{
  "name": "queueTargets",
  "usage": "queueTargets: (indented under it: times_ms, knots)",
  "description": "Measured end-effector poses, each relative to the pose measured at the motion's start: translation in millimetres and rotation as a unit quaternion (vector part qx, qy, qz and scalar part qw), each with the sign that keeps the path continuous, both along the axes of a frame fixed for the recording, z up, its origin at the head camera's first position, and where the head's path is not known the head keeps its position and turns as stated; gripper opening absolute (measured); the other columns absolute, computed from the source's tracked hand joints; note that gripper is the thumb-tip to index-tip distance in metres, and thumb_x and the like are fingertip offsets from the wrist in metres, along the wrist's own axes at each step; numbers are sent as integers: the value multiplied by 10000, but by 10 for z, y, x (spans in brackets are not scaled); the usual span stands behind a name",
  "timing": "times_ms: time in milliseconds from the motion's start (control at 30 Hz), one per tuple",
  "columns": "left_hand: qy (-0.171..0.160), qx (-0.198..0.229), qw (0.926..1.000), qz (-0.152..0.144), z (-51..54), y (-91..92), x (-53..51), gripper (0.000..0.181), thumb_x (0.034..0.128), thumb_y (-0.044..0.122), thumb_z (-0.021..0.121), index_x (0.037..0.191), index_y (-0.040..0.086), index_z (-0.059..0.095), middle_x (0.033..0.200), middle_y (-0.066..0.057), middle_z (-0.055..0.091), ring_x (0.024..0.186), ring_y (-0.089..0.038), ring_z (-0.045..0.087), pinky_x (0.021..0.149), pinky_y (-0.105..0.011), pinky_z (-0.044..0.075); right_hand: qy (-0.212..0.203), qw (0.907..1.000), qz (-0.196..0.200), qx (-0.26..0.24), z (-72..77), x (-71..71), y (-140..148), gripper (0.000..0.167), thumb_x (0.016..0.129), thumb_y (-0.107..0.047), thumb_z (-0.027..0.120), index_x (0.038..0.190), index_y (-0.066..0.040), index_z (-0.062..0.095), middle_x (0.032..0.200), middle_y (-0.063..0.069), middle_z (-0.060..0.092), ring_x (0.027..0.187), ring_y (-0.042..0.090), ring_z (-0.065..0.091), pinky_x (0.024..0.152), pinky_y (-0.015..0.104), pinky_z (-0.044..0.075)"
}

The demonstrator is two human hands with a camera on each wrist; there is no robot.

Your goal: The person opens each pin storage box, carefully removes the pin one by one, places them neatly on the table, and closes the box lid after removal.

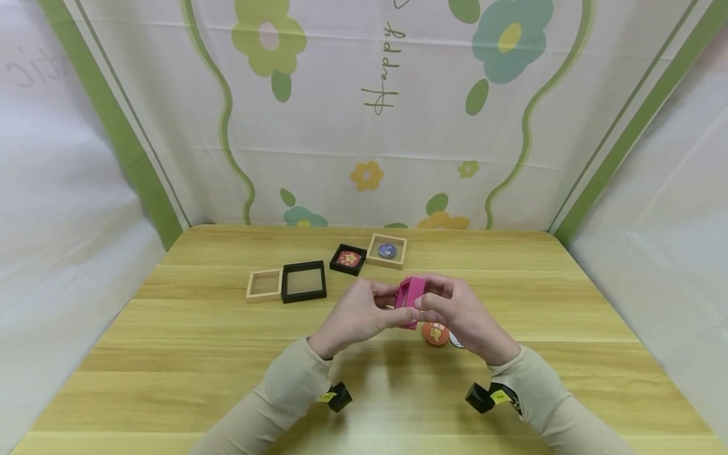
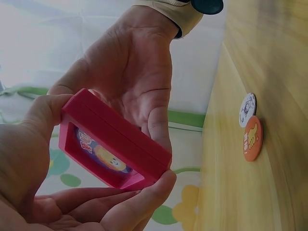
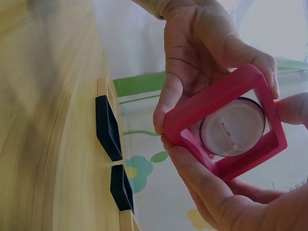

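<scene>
Both hands hold up a pink square display frame above the table. My left hand grips its left side, thumb along the lower edge, while my right hand pinches the right side. Inside the frame sits a round pin badge, whose colourful printed face shows in the left wrist view. From the right wrist, the badge's pale back with its pin is visible. Below the hands, an orange round badge lies on the table beside a white badge, partly hidden by the right hand in the head view.
Behind the hands stand a light wood frame, a large black frame, a small black frame with a red badge, and another wood frame with a blue badge. A flowered cloth hangs behind the wooden table.
</scene>
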State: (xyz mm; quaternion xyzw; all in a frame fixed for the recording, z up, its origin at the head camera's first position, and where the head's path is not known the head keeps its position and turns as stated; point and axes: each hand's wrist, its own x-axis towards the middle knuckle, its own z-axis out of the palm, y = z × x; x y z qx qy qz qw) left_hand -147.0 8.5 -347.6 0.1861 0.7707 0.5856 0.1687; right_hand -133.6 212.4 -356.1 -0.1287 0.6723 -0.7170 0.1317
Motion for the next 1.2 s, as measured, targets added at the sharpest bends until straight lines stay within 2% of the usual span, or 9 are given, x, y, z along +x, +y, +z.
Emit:
queueTargets:
  times_ms: [300,500,733,1000,1200]
  knots:
    - [177,-225,9996,42,6,9,-6,597,809,361,827,1254,2,657,1012,-26,724,883,-111,687,718,-289,561,192,9987,-150,438,8,10,-13,476,870,-42,530,1314,123,487,1194,273,548,1019,284,610,867,394,533]
    - [306,-190,9994,11,7,15,-16,618,814,329,828,1287,-12,625,1040,-66,718,859,-115,690,707,-287,561,272,9988,-30,396,8,16,-4,459,880,-40,527,1322,79,507,1212,257,558,1048,310,603,887,402,524]
    - [649,-553,9964,11,1,-6,-20,622,797,354,826,1278,7,641,986,-25,725,808,-102,676,662,-296,553,319,9970,96,705,25,12,28,479,895,-72,561,1362,22,516,1231,217,595,1071,323,613,923,394,503]
    - [948,-712,9925,-280,12,-62,-28,447,829,297,801,1206,82,696,868,52,715,760,-113,679,621,-309,552,479,9911,222,1218,47,-7,36,462,905,-74,595,1354,27,543,1177,206,637,1010,312,634,872,460,526]
    - [1006,-868,9906,-339,35,-88,-36,448,835,312,791,1198,67,696,843,48,700,722,-127,661,596,-311,545,705,9878,369,1338,72,3,36,331,951,-98,577,1250,33,633,1099,144,681,982,323,645,855,484,529]
